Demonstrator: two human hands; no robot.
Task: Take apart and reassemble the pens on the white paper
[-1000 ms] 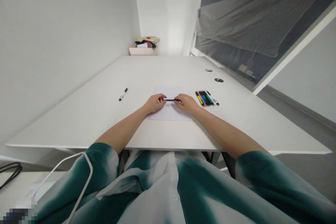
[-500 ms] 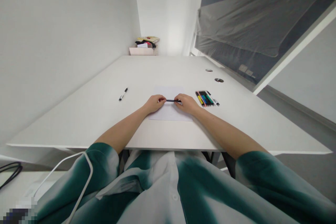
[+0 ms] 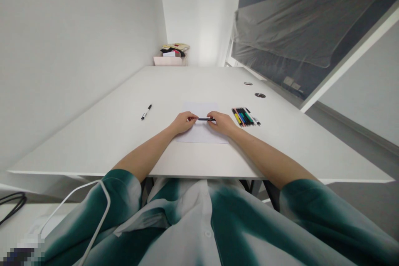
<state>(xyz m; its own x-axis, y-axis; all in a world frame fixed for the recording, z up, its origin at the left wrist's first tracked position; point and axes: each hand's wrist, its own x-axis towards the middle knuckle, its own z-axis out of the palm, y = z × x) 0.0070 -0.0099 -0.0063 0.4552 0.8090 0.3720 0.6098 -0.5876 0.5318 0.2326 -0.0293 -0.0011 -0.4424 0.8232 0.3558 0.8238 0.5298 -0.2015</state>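
Observation:
A thin dark pen lies crosswise between my two hands, above a white sheet of paper. The fingertips of my left hand pinch its left end. My right hand is closed on its right end, with the thumb beneath. Both hands rest over the side edges of the sheet. To the right of my right hand, several coloured markers lie side by side in a row. A single black and white pen lies apart, left of my left hand.
The white table reaches away from me to a pale box with cloth and other items on top at the far end. Two round metal inserts sit at the right rear. A wall borders the left side.

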